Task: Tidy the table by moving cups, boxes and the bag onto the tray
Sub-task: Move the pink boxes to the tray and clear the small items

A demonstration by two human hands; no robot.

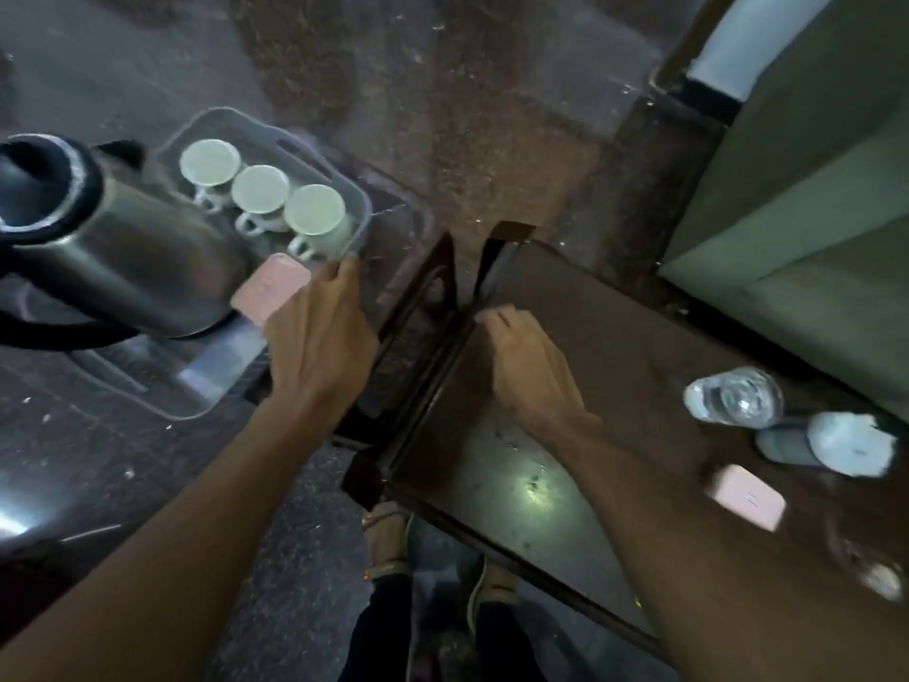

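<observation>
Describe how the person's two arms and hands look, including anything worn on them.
Both forearms are bare as far as the frame shows, with no sleeves in view. The left hand and right hand wear no gloves; no rings, watch or bracelets show. Motion blur hides finer detail.

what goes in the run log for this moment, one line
left hand on pink box in tray | right hand open over table | three cups in tray | second pink box on table

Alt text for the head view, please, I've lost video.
Left hand reaches over a pink box in the clear plastic tray holding three white cups; right hand rests on the dark wooden table, where another pink box remains.
</observation>
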